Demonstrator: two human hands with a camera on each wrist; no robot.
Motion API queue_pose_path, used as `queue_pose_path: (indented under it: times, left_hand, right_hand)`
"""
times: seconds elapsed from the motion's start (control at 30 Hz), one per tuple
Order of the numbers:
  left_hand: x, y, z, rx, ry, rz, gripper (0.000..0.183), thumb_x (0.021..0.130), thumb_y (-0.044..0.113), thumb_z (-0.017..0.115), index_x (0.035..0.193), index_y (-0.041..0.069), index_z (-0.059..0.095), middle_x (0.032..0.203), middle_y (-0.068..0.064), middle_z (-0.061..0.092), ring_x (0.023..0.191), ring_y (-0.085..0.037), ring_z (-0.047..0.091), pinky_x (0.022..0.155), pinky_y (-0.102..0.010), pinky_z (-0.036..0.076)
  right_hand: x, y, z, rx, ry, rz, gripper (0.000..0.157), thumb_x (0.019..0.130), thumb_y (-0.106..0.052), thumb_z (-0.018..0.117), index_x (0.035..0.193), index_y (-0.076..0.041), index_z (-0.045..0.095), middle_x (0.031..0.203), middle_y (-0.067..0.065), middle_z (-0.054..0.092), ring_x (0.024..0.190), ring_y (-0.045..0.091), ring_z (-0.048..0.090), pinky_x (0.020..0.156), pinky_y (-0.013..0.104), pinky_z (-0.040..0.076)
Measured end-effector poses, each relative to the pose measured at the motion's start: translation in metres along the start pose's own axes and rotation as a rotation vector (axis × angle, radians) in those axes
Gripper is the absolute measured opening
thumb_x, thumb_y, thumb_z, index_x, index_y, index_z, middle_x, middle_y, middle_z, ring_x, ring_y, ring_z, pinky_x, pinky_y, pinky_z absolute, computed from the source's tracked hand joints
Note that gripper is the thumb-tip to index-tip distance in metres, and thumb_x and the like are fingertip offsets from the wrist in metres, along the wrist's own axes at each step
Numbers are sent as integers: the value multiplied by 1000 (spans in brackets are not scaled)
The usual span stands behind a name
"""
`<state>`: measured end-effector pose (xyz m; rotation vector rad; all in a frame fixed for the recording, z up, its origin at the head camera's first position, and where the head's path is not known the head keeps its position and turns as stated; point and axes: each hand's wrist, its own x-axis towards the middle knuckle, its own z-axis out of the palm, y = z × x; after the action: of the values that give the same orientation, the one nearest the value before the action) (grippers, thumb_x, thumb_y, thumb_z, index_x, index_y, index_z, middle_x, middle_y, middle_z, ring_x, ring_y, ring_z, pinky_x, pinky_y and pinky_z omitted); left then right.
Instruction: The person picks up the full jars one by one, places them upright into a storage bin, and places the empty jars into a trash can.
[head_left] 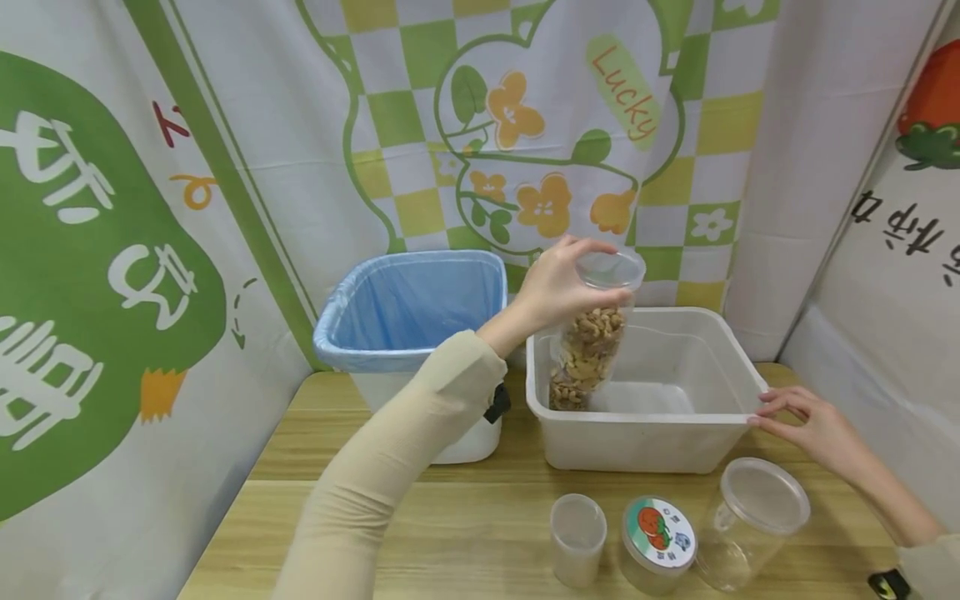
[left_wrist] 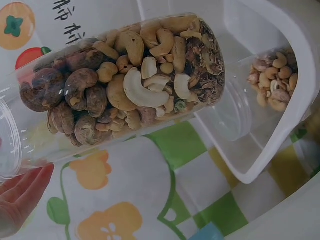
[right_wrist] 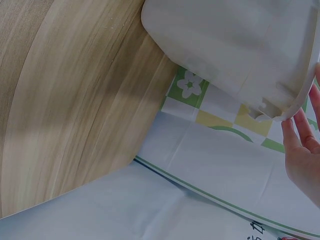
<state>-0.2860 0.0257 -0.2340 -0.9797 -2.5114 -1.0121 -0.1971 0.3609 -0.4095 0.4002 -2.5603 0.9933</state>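
Observation:
My left hand [head_left: 558,283] grips a clear lidded jar of cashews [head_left: 596,337] near its top, thumb and fingers spread around it. The jar tilts over the left part of a white plastic bin [head_left: 645,442]. In the left wrist view the jar [left_wrist: 132,75] shows whole and broken cashews, with dark skin bits toward its base. Beyond that base, more cashews [left_wrist: 275,77] show in another clear container inside the bin. My right hand [head_left: 813,425] pinches the bin's front right corner; in the right wrist view its fingertips [right_wrist: 288,125] meet the rim.
A bin lined with a blue bag [head_left: 412,354] stands left of the white bin. On the wooden table [head_left: 450,525] in front are a small translucent cup [head_left: 577,542], a short tub with a tomato label [head_left: 658,546] and a clear lidded jar [head_left: 750,533]. Printed curtains surround the table.

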Motion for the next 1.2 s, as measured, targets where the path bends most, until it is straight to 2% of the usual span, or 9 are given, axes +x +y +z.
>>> queue_pose_path:
  times: [0.17, 0.27, 0.53, 0.8, 1.2]
  left_hand:
    - [8, -6, 15, 16, -53, -29, 56, 67, 45, 73, 115, 21, 56, 113, -2, 51, 94, -14, 52, 78, -24, 42]
    - [10, -8, 22, 30, -58, -31, 57, 66, 44, 74, 115, 21, 56, 110, -2, 52, 88, -13, 53, 75, -23, 43]
    - [15, -4, 29, 16, -70, -26, 58, 66, 43, 74, 116, 21, 56, 109, -2, 51, 97, -13, 50, 77, -23, 42]
    - [21, -1, 36, 24, -80, -27, 57, 66, 44, 73, 116, 22, 56, 112, -1, 52, 94, -12, 50, 72, -21, 42]
    - [34, 9, 52, 41, -139, -22, 54, 68, 45, 71, 115, 23, 55, 118, 0, 50, 100, -12, 50, 72, -20, 42]
  right_hand:
    - [0, 0, 0, 4, 2, -3, 11, 74, -11, 71, 81, -6, 64, 98, -19, 48, 96, -21, 32, 78, -5, 25]
    - [0, 0, 1, 4, -6, 5, 12, 74, -13, 71, 81, -5, 64, 98, -18, 48, 96, -21, 32, 78, -5, 24]
    - [0, 0, 2, 20, 6, 0, 11, 74, -11, 71, 80, -4, 64, 98, -23, 47, 96, -20, 33, 78, -4, 25]
    - [1, 0, 0, 12, -6, 4, 12, 75, -12, 70, 81, -4, 64, 98, -19, 48, 96, -21, 32, 78, -5, 24]
    - [1, -4, 0, 8, -16, 8, 11, 74, -11, 70, 80, -4, 64, 98, -21, 47, 96, -22, 30, 77, -5, 25]
